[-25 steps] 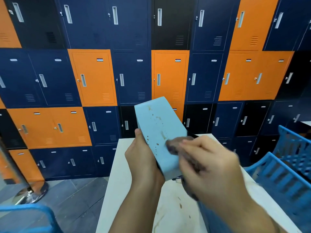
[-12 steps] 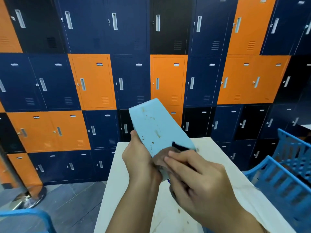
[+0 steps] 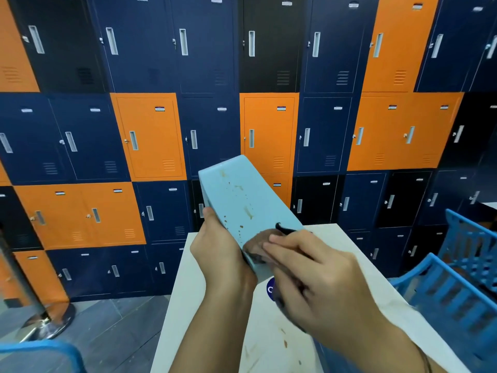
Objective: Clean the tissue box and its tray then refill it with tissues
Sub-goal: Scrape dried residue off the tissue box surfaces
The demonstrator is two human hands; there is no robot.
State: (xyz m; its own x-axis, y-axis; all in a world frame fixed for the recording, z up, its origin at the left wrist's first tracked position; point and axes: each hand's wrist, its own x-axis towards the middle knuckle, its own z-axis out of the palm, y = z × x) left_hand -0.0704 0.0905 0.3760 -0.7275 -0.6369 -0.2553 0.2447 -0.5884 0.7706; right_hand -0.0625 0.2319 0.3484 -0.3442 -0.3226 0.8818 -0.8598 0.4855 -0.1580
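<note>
A light blue tissue box is held up on end above the white table, tilted to the left. Brown specks and smears dot its upper face. My left hand grips its lower left edge from behind. My right hand presses a brownish cloth against the lower part of the box, fingers curled over the cloth. A dark opening edge shows just above my right fingers. The tray and any tissues are out of sight.
Blue plastic chairs stand at the right of the table, another blue chair edge at lower left. A wall of navy, black and orange lockers fills the background. A metal post base stands on the grey floor at left. Brown stains mark the table.
My right hand has slid the cloth down the box face toward its lower end. The box has tipped slightly further left and the view has shifted a little.
</note>
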